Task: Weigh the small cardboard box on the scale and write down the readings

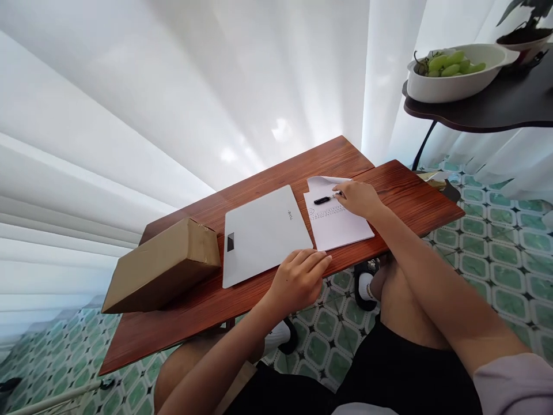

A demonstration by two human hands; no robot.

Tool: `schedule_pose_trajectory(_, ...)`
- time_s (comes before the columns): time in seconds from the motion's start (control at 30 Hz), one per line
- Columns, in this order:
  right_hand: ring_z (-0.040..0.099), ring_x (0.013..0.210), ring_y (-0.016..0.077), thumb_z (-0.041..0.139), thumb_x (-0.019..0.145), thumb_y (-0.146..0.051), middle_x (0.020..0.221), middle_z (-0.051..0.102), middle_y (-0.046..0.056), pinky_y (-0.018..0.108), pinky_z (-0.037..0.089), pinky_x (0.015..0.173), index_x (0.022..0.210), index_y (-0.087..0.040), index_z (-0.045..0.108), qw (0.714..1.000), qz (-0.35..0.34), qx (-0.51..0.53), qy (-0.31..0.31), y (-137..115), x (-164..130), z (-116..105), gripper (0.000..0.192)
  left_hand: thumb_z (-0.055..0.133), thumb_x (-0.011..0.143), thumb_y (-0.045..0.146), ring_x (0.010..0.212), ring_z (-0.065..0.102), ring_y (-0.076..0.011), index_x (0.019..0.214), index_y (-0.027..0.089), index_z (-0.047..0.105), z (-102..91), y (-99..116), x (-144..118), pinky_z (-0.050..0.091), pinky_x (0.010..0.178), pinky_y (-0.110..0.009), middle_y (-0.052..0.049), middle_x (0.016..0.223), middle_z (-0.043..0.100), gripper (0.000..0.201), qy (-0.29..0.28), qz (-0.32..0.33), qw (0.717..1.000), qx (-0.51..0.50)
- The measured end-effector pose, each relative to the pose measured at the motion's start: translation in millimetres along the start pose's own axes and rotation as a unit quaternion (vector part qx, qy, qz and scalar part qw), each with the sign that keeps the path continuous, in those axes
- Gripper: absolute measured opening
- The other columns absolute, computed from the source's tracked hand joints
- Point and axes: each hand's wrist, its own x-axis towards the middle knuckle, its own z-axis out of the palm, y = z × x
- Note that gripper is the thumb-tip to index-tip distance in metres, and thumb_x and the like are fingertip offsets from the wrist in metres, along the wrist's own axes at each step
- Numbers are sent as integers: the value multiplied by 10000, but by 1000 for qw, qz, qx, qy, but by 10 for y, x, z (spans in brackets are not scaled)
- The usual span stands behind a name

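Your table (pixel 337 158) is reddish-brown with dark wood grain, your paper (pixel 348 233) white with rows of dark marks, your pen (pixel 322 200) black-capped. At eight o'clock your box (pixel 151 265) is tan; at two, the grapes (pixel 451 64) are green.

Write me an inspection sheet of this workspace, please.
Surface: reddish wooden table.
Things in use: black pen, white paper pad with marked rows.
Clutter: brown cardboard box, white digital scale.
Left hand: at the table's near edge, by the scale's corner.
Right hand: at the pen's end; grip unclear.
Cables: nothing seen.
Surroundings: white curtain, green tiled floor, dark side table bearing green grapes in a white dish, potted plant.
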Motion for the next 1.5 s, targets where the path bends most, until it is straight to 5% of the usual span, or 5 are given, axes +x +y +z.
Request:
schedule_pose_trajectory(0.3,683,1111,327,550,1033,-341,1359,660,127,409,529,871,1371,-211,661,1000,3,-24,-11,238,-32,50,379,578,1000,152,912,667,-185,1092,86,677,368,-63,679,542,743,-306,-73,1013,730,150,53,272,957,82)
schedule_pose_trajectory(0.43,683,1101,307,547,1043,-363,1354,661,106,385,519,843,1378,-213,649,999,3,-33,-6,244,-16,81,381,532,1029,152,884,664,-166,1102,101,684,640,-43,890,513,680,-292,-68,992,726,176,57,307,946,87)
schedule_pose_trajectory(1.0,663,866,240,637,999,-325,1006,738,75,326,313,603,1045,-189,697,991,-47,-92,79,220,34,55,156,344,1036,170,932,613,-210,1299,77,601,889,-63,858,449,673,-356,-103,1145,695,378,-11,209,977,-25)
schedule_pose_trajectory(1.4,529,630,173,574,886,-305,690,521,-1,334,463,629,744,-257,398,956,-7,112,271,116,-127,-202,231,412,1003,196,936,586,-238,1350,95,546,901,-54,883,403,643,-371,-144,1178,648,385,-45,171,983,-38)
schedule_pose_trajectory(1.5,489,556,148,532,906,-289,614,440,-37,311,452,572,767,-261,377,951,-4,181,251,51,-179,-354,211,443,1003,219,915,577,-243,1302,106,566,885,-52,896,389,627,-369,-148,1146,648,342,-48,158,985,-42)
